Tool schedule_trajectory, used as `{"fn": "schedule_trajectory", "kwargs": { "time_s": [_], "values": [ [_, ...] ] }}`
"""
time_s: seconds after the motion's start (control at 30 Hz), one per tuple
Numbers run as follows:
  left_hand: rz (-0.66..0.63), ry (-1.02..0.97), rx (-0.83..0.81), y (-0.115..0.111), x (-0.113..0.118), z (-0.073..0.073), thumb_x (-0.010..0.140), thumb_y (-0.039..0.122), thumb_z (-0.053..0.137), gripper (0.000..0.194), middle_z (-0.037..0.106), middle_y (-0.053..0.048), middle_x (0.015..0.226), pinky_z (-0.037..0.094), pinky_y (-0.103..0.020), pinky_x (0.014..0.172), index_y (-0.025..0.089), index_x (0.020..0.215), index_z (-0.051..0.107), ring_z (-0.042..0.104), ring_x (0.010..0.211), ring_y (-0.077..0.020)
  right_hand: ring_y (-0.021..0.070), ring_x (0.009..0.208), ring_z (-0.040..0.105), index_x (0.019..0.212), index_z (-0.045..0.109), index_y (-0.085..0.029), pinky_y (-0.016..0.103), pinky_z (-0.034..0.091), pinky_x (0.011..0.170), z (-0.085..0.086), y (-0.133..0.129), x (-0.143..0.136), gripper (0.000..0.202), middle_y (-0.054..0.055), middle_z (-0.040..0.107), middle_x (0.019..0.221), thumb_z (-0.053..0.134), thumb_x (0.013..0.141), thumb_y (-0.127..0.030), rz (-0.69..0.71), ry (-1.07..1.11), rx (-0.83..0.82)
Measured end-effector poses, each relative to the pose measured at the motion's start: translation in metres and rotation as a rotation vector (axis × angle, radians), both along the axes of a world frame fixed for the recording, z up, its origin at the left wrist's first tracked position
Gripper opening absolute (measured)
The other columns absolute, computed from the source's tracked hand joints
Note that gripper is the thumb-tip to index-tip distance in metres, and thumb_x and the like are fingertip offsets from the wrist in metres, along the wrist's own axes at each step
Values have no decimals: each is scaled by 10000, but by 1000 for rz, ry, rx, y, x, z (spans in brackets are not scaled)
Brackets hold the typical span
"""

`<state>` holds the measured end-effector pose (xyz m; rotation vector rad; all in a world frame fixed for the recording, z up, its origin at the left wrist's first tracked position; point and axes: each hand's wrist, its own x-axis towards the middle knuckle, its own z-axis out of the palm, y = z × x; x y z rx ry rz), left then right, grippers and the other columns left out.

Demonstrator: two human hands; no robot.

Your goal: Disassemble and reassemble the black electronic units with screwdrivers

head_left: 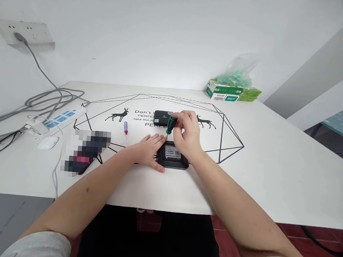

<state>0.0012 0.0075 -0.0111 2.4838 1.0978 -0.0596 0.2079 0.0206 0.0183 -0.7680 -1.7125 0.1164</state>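
Screwdriver [171, 126], slim-shafted, pinched in right hand [187, 133], left hand [149, 152] spread against squarish plastic box [173, 154]

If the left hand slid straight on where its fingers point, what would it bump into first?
Probably the green screwdriver, near its tip, with the right hand holding it just beyond. How close the left hand is to it is hard to tell.

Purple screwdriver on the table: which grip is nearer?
Left: the left grip is right of the purple screwdriver; the right grip is farther right, holding the green screwdriver.
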Motion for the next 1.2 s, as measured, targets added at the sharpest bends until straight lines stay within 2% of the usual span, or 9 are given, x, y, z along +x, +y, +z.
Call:
{"fn": "schedule_trajectory", "kwargs": {
  "time_s": [0.13,0.27,0.47,0.6,0.8,0.93,1.0,1.07,1.2],
  "values": [
    [-1,-2,-3,-1,1,3,736,1000,676,1528,77,-214,1870,30,-632,1392,155,1806,-13,34,1734,-458,278,1062,707,1178,628,-277,499,689,868,3,-6,-3,262,96,700,1166,675,922,-258,31,21,-75],
    [1,3,-12,-1,2,4,740,999,671,1528,61,-211,1871,39,-639,1389,154,1805,-26,25,1733,-464,276,1053,782,1189,567,-292,536,705,952,0,-6,-6,422,82,768,1203,830,893,-438,46,131,-271],
    [11,1,-2,0,1,1,731,1006,674,1533,91,-224,1866,28,-610,1396,125,1803,23,50,1736,-444,287,1310,760,1349,512,-304,544,684,1050,-3,-8,-5,370,139,700,1509,630,1000,-317,166,134,-318],
    [16,5,-5,-1,1,2,735,1004,677,1528,70,-225,1866,21,-601,1397,121,1802,31,33,1739,-434,323,1470,629,1381,604,-308,625,607,1142,-1,-7,-1,391,127,609,1600,518,1013,-205,137,-1,-192],
    [7,19,-19,-1,1,4,751,995,675,1524,20,-212,1870,22,-614,1395,147,1803,-29,9,1736,-450,261,1141,670,1213,732,-313,548,628,998,0,-1,1,422,90,613,1199,442,992,-101,43,-7,-6],
    [7,22,-8,-1,1,3,762,987,672,1508,48,-211,1872,25,-613,1395,146,1803,-24,11,1735,-453,261,1153,687,1196,680,-276,482,653,907,2,-2,-1,289,96,678,1221,494,1009,-157,86,2,13],
    [5,20,-2,-1,1,3,762,975,682,1504,65,-215,1871,28,-617,1394,138,1802,-11,19,1736,-449,276,1173,709,1214,636,-271,479,672,892,1,-3,-3,217,108,709,1275,632,997,-259,91,18,-29],
    [6,19,-2,-1,2,3,756,968,690,1507,71,-220,1870,36,-624,1392,140,1802,-10,25,1736,-448,286,1161,736,1238,601,-276,506,688,924,-2,-2,-4,349,111,728,1295,765,938,-344,90,49,-119],
    [12,20,-12,-1,2,4,753,966,694,1519,57,-217,1870,33,-620,1392,152,1803,-41,22,1736,-448,271,1067,790,1280,548,-296,546,697,974,-7,1,-5,469,91,764,1258,805,895,-373,91,132,-292]
  ]
}}
